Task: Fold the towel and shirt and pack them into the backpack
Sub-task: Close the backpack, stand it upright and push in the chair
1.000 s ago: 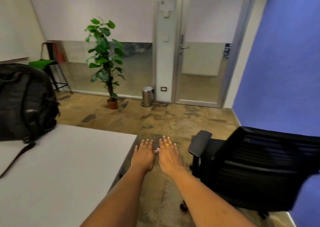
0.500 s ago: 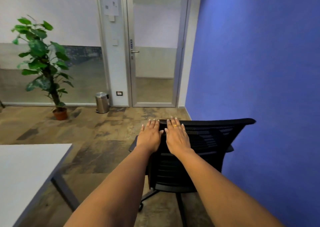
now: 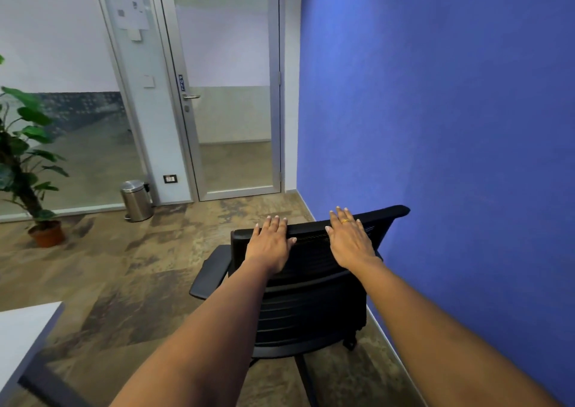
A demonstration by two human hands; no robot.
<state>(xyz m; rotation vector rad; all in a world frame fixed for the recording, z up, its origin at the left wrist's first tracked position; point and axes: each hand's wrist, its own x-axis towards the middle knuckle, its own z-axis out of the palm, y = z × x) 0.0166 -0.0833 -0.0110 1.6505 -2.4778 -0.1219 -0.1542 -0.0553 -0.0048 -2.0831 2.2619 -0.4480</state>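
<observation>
The left hand and right hand lie flat on the top of a black office chair's backrest. Their fingers are straight and hold nothing. A table corner sits well left of the fingers, nearer the person. The towel, shirt and backpack are out of view.

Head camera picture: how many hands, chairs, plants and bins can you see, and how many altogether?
Bare hands: 2 (left hand, right hand)
Black mesh office chair: 1
Green leafy plant in a brown pot: 1
Shiny silver metal bin: 1
Total: 5
</observation>
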